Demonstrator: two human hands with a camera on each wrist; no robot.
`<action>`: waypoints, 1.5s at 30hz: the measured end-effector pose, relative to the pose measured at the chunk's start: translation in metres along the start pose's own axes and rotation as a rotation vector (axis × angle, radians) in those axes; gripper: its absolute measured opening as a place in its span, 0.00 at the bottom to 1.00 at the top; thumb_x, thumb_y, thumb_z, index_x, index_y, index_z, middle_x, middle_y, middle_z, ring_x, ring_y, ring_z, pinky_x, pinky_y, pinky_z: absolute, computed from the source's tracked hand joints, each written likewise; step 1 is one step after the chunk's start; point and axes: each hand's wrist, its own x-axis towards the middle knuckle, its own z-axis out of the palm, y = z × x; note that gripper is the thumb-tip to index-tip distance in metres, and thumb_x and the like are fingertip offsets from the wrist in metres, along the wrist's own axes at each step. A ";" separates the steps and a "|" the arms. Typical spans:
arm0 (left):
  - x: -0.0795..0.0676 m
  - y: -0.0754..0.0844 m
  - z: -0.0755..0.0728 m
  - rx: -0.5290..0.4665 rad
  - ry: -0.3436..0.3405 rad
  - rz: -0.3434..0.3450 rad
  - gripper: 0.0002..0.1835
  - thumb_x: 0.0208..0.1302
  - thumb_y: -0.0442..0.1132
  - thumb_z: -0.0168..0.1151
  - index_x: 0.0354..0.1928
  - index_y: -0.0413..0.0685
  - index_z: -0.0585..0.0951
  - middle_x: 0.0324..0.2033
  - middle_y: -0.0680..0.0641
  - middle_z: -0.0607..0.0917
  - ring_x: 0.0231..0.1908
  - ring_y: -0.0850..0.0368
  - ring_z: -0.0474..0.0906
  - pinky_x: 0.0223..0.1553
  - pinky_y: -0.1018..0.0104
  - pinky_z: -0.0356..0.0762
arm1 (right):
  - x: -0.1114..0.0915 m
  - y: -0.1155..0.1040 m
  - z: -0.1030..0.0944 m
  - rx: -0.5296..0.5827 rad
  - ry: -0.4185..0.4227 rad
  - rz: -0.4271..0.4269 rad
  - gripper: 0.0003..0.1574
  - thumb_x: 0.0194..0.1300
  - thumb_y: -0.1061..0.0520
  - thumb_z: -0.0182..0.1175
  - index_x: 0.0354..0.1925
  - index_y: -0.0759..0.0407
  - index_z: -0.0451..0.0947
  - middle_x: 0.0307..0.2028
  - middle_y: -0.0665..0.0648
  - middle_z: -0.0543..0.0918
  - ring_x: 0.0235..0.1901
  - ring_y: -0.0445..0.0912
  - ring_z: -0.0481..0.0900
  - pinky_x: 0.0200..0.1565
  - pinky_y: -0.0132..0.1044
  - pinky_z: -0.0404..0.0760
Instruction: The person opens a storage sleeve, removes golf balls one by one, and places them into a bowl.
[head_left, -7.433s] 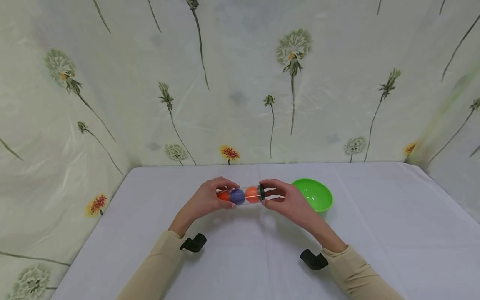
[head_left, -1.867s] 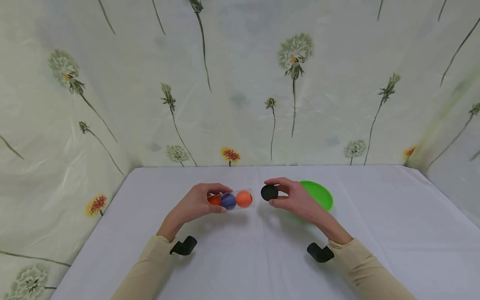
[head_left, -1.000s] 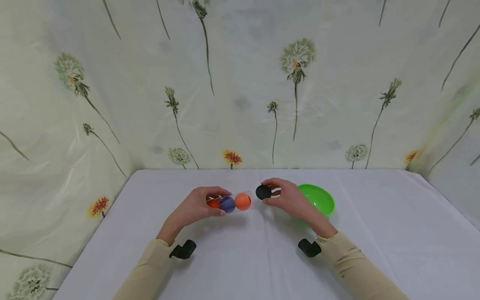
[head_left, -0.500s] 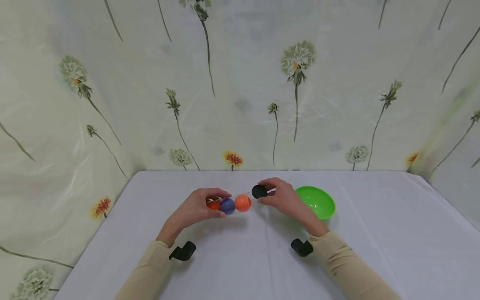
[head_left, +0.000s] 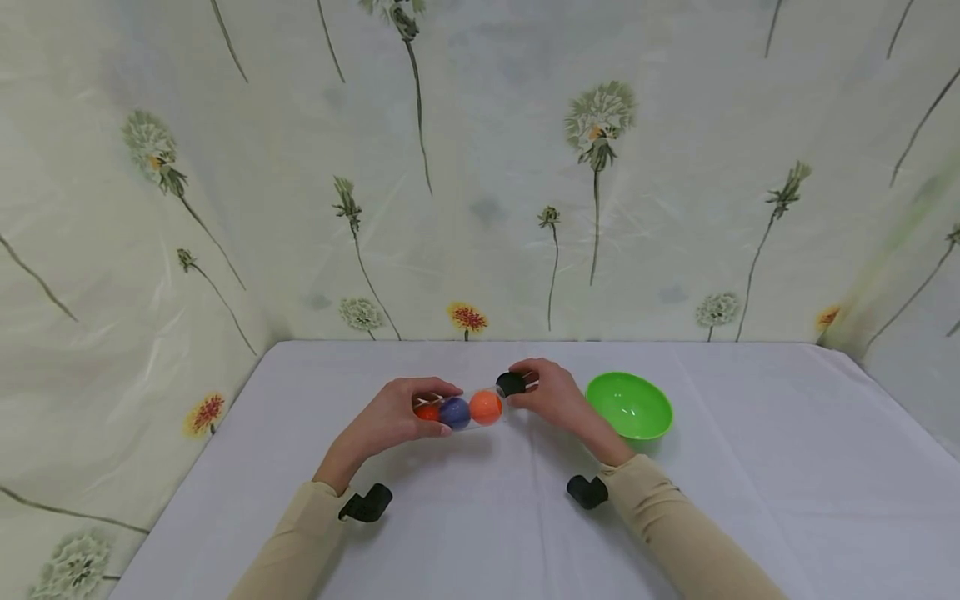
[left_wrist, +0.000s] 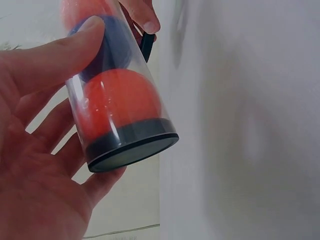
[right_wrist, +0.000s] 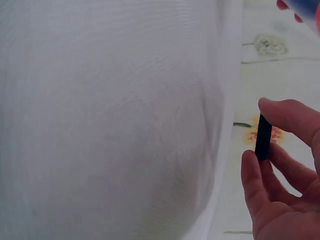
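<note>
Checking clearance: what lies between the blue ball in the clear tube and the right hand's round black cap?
One orange ball, inside the clear tube, as the head view shows.

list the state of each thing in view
Clear tube: tilted, uncapped at one end
Orange ball: inside, by open end
Blue ball: inside, middle
Red-orange ball: inside, by closed end
Black cap: off, pinched
Green bowl: upright
Left fingers: gripping the tube
Right fingers: pinching the cap

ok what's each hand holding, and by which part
Left hand grips the clear tube by its side wall, toward the closed end; right hand pinches the black cap by its edge.
</note>
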 end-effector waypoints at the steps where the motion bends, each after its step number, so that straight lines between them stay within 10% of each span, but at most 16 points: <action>1: 0.000 0.000 0.000 0.000 0.000 -0.001 0.24 0.55 0.36 0.75 0.56 0.52 0.82 0.51 0.53 0.82 0.50 0.53 0.77 0.53 0.55 0.76 | 0.001 0.000 0.001 -0.004 -0.003 0.000 0.29 0.57 0.61 0.71 0.57 0.64 0.77 0.50 0.62 0.80 0.48 0.55 0.80 0.46 0.44 0.80; 45: -0.001 -0.002 0.000 0.027 -0.012 -0.004 0.24 0.56 0.36 0.74 0.56 0.51 0.82 0.51 0.52 0.82 0.50 0.52 0.76 0.53 0.54 0.76 | 0.013 0.011 0.004 -0.044 -0.094 0.014 0.29 0.53 0.68 0.67 0.56 0.65 0.79 0.51 0.61 0.82 0.51 0.55 0.78 0.49 0.46 0.78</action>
